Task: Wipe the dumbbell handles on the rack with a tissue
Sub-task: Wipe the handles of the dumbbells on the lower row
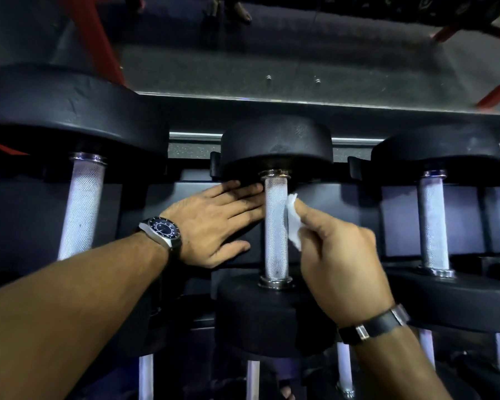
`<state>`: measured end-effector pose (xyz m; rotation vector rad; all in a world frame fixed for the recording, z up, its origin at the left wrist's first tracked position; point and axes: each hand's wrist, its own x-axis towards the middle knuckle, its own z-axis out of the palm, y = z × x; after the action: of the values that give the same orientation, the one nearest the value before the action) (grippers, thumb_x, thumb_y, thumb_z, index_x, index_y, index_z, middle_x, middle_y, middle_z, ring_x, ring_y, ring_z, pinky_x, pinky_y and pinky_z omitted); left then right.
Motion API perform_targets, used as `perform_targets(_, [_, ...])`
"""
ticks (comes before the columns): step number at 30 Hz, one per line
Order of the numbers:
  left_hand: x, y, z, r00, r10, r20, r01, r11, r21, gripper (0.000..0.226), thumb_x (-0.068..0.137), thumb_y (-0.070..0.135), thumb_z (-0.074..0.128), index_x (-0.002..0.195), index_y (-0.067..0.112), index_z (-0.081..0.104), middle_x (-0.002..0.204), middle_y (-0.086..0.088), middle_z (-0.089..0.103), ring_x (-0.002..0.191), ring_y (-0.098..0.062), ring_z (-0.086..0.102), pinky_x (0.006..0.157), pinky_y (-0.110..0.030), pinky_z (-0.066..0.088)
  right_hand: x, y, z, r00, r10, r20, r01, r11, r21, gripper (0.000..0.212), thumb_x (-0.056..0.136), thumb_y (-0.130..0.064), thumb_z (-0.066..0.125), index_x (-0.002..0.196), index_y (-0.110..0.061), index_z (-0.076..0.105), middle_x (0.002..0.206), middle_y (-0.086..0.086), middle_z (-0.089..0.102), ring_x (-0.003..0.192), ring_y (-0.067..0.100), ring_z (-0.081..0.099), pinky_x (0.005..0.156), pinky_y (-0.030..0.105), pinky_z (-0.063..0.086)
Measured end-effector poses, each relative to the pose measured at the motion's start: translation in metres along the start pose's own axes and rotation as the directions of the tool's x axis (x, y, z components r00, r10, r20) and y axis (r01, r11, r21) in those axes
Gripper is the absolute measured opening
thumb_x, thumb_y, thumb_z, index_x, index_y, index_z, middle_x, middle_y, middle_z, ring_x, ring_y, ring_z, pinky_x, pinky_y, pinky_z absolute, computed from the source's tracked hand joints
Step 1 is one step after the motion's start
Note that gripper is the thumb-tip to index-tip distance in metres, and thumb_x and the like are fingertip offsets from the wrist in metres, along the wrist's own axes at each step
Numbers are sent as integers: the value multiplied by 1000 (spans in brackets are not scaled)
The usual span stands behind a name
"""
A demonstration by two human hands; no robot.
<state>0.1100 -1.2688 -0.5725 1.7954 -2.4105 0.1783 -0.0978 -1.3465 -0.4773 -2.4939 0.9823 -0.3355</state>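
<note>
A black dumbbell with a knurled silver handle (276,229) lies on the rack at the centre. My left hand (214,223), wearing a watch, reaches in from the left with straight fingers whose tips reach the handle's left side. My right hand (341,255) pinches a small white tissue (293,223) and holds it against the right side of the same handle, near its upper half. Two more dumbbells flank it, one with its handle at the left (81,206) and one with its handle at the right (433,223).
A lower tier of the rack shows more silver handles (345,368) along the bottom. Behind the rack runs a grey ledge (272,70), with red frame bars (98,36) at the upper left and right.
</note>
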Motion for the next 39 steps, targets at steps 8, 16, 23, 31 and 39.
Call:
perform_targets(8, [0,0,0,1000,1,-9,-2,1000,-13,67,94,51,45,146,9,46,148,-10,49,143,-27,36,121,-46,23,-7,-5,-3,996,13,94,-14,1000,12,23,88,-14,48,82,-24,67,74,9,69,82,28,55,63,32,34])
perform_targets(16, [-1,0,0,1000,-5,-12,5,1000,-15,66,94,50,45,146,9,47,148,-12,50,143,-28,38,120,-47,26,-8,-4,-8,957,72,280,-76,997,4,34,91,-19,53,59,-16,44,56,5,43,71,32,45,62,29,28])
perform_targets(23, [0,1,-1,999,0,-42,0,1000,-2,66,95,51,45,146,9,45,145,-11,52,139,-26,34,120,-44,24,33,-17,-4,990,130,62,-125,989,-78,15,86,-9,50,94,-16,60,82,11,68,86,38,60,71,34,39])
perform_targets(31, [0,1,1,1000,2,-12,-2,1000,-13,65,95,51,45,145,8,47,148,-11,49,144,-28,36,119,-48,28,3,26,-7,845,142,515,-411,788,457,17,94,-3,56,90,-10,71,77,5,72,65,10,60,60,22,45])
perform_targets(39, [-1,1,-1,1000,-8,-19,7,999,-33,62,96,48,46,140,5,51,143,-14,54,140,-30,38,118,-49,29,49,23,23,847,163,505,-529,183,829,41,86,24,39,102,-3,67,82,7,74,68,12,67,64,20,54])
